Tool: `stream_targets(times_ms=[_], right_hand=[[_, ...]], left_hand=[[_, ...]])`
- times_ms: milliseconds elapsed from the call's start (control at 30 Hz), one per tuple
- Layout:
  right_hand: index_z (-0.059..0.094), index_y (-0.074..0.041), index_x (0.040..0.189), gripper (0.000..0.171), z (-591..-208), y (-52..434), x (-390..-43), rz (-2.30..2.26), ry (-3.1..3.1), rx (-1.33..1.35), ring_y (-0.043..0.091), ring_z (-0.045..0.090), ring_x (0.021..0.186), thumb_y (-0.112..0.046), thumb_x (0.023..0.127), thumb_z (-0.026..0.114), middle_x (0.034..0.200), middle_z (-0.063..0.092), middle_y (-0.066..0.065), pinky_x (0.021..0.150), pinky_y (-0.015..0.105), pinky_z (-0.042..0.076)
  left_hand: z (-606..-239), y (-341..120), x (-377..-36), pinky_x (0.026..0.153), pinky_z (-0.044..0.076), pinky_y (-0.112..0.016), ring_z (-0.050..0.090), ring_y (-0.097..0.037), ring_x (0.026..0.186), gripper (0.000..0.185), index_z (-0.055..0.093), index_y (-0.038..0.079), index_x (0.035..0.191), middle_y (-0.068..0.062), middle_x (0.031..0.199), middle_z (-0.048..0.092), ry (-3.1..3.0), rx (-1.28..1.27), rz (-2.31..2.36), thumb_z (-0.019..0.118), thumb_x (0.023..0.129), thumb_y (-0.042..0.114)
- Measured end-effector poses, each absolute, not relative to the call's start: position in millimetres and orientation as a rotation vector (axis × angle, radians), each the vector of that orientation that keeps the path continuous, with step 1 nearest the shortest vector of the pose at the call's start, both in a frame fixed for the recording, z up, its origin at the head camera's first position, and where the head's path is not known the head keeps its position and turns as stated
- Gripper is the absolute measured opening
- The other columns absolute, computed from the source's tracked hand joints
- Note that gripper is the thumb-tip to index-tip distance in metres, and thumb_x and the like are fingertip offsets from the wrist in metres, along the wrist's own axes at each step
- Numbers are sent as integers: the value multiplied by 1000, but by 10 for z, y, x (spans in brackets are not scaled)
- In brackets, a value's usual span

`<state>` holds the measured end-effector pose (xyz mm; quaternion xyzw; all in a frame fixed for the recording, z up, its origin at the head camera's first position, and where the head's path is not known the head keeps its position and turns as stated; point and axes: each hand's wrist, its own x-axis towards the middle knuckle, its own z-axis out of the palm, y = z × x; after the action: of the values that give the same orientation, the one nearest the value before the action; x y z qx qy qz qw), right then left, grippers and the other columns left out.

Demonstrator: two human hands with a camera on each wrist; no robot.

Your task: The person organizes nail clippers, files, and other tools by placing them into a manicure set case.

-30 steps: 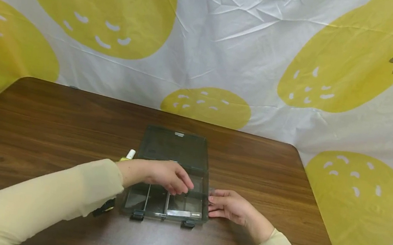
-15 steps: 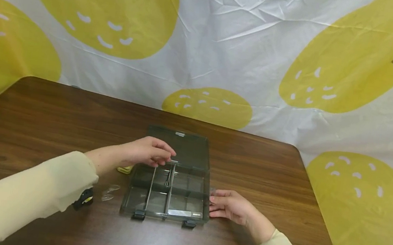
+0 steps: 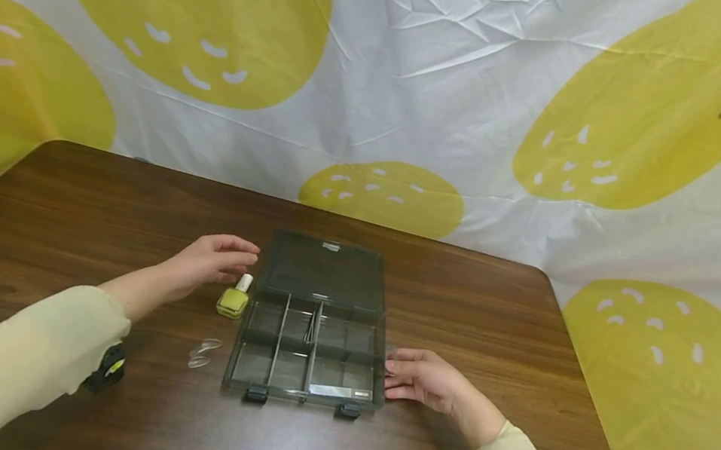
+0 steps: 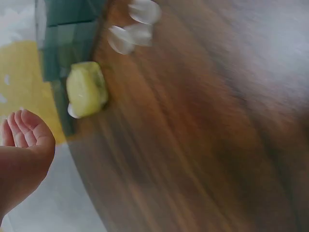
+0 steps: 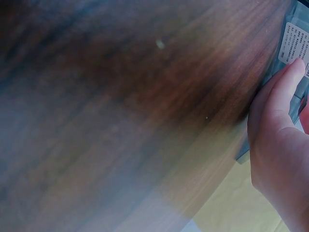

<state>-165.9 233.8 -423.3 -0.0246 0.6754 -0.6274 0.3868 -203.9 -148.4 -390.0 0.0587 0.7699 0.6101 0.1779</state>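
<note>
The organizer box (image 3: 311, 340) lies open near the desk's (image 3: 94, 220) front edge, lid flat behind it. The right hand (image 3: 425, 378) rests straight fingers against its right wall. The left hand (image 3: 212, 259) hovers relaxed, empty, above the yellow-green nail polish bottle (image 3: 233, 299) just left of the box. Clear plastic pieces (image 3: 201, 353) lie nearer the front.

In your right wrist view the right hand (image 5: 277, 159) runs off the frame edge and hides most of the organizer box (image 5: 295, 46), whose label print is too small to read, while your left wrist view blurs the nail polish bottle (image 4: 86, 90).
</note>
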Motion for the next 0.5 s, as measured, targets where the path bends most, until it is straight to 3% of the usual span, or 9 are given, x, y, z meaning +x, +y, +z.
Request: stream_targets(times_ms=[100, 233, 333, 500], right_hand=[[19, 22, 136, 57, -4228, 2335, -1660, -1599, 1719, -63, 9, 63, 80, -5, 95, 46, 87, 63, -1, 77, 26, 54], [16, 22, 137, 58, -4219, 2332, -1653, -1598, 1721, -55, 9, 63, 80, -5, 95, 45, 87, 62, -1, 77, 25, 54], [14, 22, 137, 60, -4208, 2328, -1647, -1594, 1722, -53, 9, 62, 80, -5, 95, 45, 87, 61, -1, 77, 25, 54], [12, 22, 138, 61, -4207, 2323, -1646, -1595, 1716, -53, 8, 62, 79, -6, 96, 45, 87, 62, -1, 77, 25, 54]], left_hand=[[-3974, -1553, -2011, 91, 47, -35, 50, -29, 117, 53, 41, -6, 134, -23, 133, 48, 2198, 139, 1710, 54, 94, 27], [-4095, -1622, -1990, 87, 49, -34, 56, -20, 108, 62, 43, -5, 133, -22, 130, 51, 2230, 143, 1671, 62, 89, 35], [-4182, -1637, -1978, 84, 49, -32, 56, -20, 105, 67, 43, -5, 132, -23, 127, 52, 2255, 128, 1633, 66, 86, 37], [-4241, -1577, -1919, 81, 48, -29, 52, -27, 106, 60, 44, -7, 130, -24, 121, 51, 2309, 44, 1578, 67, 85, 23]])
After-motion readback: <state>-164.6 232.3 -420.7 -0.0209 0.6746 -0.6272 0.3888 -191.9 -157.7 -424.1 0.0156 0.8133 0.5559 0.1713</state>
